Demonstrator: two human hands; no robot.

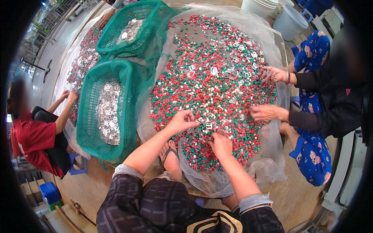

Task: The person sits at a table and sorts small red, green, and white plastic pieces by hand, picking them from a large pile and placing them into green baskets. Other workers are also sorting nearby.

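Silvery buckle (209, 126), between left fingers (191, 124) and right fingers (216, 137)

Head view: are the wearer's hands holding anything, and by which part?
Cannot be told. The left hand and right hand are over the red and green pieces and silver metal pieces; any hold is too small to make out.

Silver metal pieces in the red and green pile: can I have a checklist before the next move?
1. Pile only red and green: not ok; silver metal pieces are mixed in.
2. Left hand at the pile: ok.
3. Right hand at the pile: ok.
4. Either hand gripping a piece: cannot tell; fingertips unclear.
5. Nearer green basket holding silver pieces: ok.
6. Co-worker's lower hand apart from both: ok.
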